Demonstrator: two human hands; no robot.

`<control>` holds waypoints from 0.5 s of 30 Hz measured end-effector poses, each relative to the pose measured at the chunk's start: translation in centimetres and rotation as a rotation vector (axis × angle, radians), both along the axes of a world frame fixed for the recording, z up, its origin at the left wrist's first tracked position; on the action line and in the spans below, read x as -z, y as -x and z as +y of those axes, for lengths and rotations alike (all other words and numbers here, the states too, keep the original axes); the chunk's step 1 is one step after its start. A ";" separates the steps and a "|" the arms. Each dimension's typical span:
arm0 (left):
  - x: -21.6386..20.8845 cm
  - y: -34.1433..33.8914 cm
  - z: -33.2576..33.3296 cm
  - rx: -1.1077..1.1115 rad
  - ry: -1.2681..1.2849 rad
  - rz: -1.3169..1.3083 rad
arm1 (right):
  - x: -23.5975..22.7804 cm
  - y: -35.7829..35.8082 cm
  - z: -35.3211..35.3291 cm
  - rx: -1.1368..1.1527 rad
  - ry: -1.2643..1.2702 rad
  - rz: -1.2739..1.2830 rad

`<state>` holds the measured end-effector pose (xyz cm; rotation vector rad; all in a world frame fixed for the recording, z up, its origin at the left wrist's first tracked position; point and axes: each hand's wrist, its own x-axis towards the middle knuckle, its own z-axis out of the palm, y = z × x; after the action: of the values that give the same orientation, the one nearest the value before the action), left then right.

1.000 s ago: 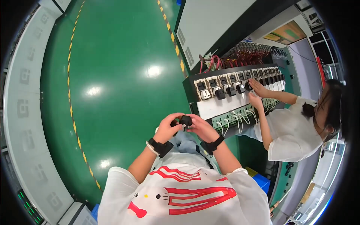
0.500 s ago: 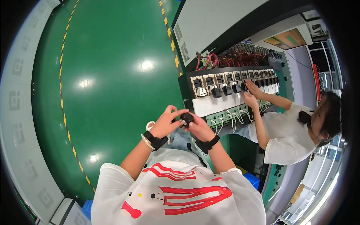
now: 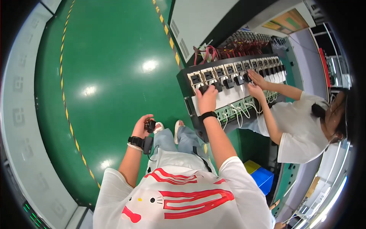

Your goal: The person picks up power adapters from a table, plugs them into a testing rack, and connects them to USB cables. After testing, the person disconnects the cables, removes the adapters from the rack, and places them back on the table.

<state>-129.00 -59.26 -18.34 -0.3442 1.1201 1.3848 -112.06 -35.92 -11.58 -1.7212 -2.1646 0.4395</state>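
Note:
My left hand (image 3: 140,127) is closed around a black plug-in power adapter (image 3: 150,125), low and to the left of the rack. My right hand (image 3: 207,101) reaches forward to the left end of a row of sockets (image 3: 208,74). Its fingers grip another black power adapter (image 3: 203,89) against the leftmost socket, whose lower part they cover. Right beside it, more black adapters (image 3: 228,83) sit plugged in along the row. A co-worker's two hands (image 3: 257,84) are on an adapter farther along the same row.
Below the sockets runs a green connector strip (image 3: 244,104) with white cables (image 3: 239,119). Red wires (image 3: 244,53) bunch behind the row. The co-worker stands close on my right. A blue bin (image 3: 263,182) is at lower right, and yellow-black tape (image 3: 167,32) lines the green floor.
My hands have parted from around one black adapter. The right has moved forward with an adapter to the leftmost socket; the left has dropped back to the left, holding an adapter.

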 end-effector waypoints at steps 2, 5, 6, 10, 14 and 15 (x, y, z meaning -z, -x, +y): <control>1.4 0.3 0.3 0.002 0.007 0.032 | 0.3 0.4 0.0 -0.018 0.053 -0.096; 1.0 -0.7 3.8 0.020 -0.045 0.014 | -0.8 -0.4 0.2 -0.086 0.166 -0.061; -0.1 -1.2 5.9 0.020 -0.111 -0.031 | -1.0 -1.6 -0.1 -0.118 0.143 0.045; -1.2 -1.6 13.2 0.093 -0.321 0.007 | -1.5 -8.8 -4.4 -0.004 0.064 0.411; -2.0 -2.8 21.0 0.269 -0.558 0.433 | 2.2 -15.3 -8.4 0.100 0.141 0.420; -1.8 -2.8 22.3 0.285 -0.613 0.601 | 2.0 -15.6 -8.9 0.064 0.282 0.514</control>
<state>-126.24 -36.94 -16.51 0.6887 1.0906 1.5293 -96.49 -44.87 -13.58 -1.5795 -1.7333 1.0798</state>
